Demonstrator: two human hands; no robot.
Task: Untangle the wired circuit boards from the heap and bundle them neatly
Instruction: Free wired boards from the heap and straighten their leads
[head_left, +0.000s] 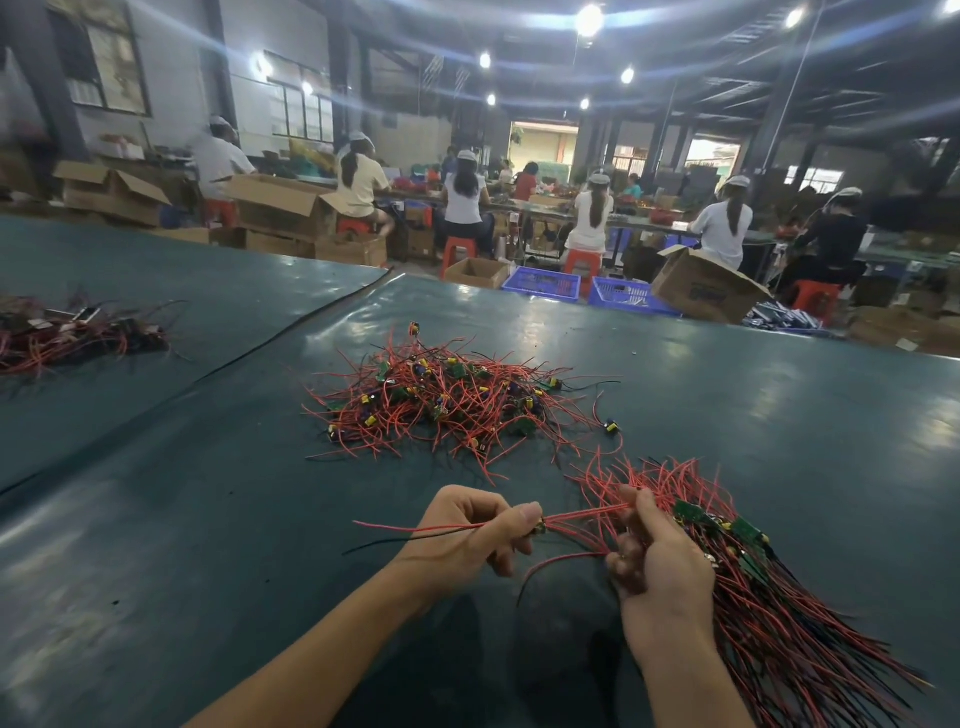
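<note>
A tangled heap (447, 405) of small green circuit boards with red and black wires lies in the middle of the dark green table (208, 519). My right hand (660, 561) grips a thick bundle (769, 613) of boards whose wires fan out to the lower right. My left hand (478, 530) pinches a single wired board (540, 527) between thumb and forefinger, just left of the bundle. Its red and black leads trail left past my fingers, and other red leads run right into the bundle.
A second pile of wired parts (78, 332) lies at the far left of the table. Beyond the table's far edge stand cardboard boxes (701, 286) and blue crates (543, 283), and several seated workers (465, 202) face another bench.
</note>
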